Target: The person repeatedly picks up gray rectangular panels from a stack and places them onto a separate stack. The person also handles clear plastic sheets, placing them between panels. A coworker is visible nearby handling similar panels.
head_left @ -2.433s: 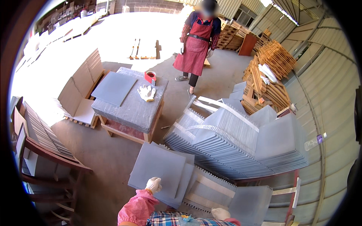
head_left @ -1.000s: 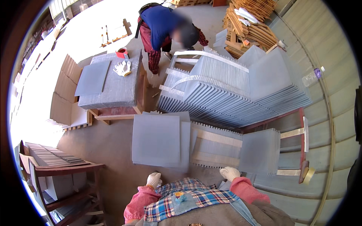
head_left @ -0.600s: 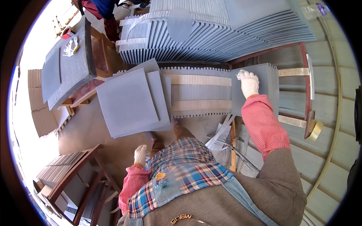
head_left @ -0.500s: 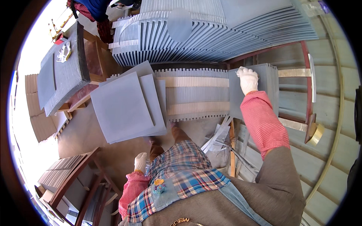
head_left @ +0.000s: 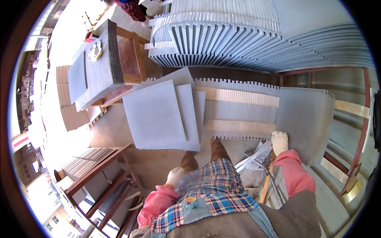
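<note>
At the left of the frame we see a stack of brown boards [head_left: 67, 97], and below it, lower left, a red-brown rack [head_left: 102, 166] carrying more boards. Upper left, the grey-wrapped surface [head_left: 109, 65] bears a flat grey sheet [head_left: 78, 75], a pair of white gloves [head_left: 95, 52] and a red tape dispenser [head_left: 91, 36]. At the top edge, a co-worker's checked sleeve [head_left: 134, 10] shows.

Left of centre, our loose grey panels [head_left: 154, 115] lie overlapped and slightly fanned. We judge them thin, stiff and smooth: manageable singly, heavy in a pile, apt to slide on one another, their corners easily chipped. The staggered edges look the best places to take hold, with hands on opposite sides to check any flexing.

Below them our left hand [head_left: 174, 175], gloved, is by the apron [head_left: 210, 178], fingers loosely curled; blur keeps us from telling whether it holds anything.

Rightward, a ribbed row of packed panels [head_left: 240, 113] runs across the middle, crossed by two pale strips, below a larger grey stack [head_left: 222, 39] at the top. Scrap strips [head_left: 254, 158] lie beneath.

Our gloved right hand [head_left: 279, 142], fingers bent, is at the near left corner of the broad end panel [head_left: 303, 115], apparently touching it; we cannot tell if it pinches the edge. That free corner offers a hold, though we would expect the close-packed sheets behind to cling together.
</note>
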`<state>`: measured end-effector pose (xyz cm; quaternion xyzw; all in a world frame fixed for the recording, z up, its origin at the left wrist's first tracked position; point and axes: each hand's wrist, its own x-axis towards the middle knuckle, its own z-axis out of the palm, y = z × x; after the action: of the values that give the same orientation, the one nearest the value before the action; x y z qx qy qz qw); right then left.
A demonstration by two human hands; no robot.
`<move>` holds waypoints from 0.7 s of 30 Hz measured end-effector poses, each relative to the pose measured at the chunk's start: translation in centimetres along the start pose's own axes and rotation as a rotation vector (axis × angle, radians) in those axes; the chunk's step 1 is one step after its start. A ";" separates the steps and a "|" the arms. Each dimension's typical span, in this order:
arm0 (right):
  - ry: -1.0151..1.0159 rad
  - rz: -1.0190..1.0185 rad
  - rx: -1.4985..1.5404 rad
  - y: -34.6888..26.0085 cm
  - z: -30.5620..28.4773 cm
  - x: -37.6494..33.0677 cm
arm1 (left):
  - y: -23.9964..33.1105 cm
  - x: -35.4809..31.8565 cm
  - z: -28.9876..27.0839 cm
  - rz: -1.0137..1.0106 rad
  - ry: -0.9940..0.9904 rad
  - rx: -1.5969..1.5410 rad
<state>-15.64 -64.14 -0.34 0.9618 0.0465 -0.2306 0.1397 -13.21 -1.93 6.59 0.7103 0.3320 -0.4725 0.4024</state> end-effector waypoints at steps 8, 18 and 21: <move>0.228 0.277 -0.221 7.7 -3.8 18.0 | -3.4 1.7 0.5 0.175 -0.054 0.263; 0.146 0.301 -0.060 3.1 0.2 13.3 | -1.4 2.7 -1.1 0.218 -0.012 0.339; 0.181 0.187 -0.109 0.5 -0.7 7.4 | 3.0 0.7 1.2 -0.021 -0.054 0.133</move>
<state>-8.70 -64.21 -2.99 0.9699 -0.0187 -0.1258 0.2077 -10.86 -4.28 6.44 0.7189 0.2962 -0.5168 0.3582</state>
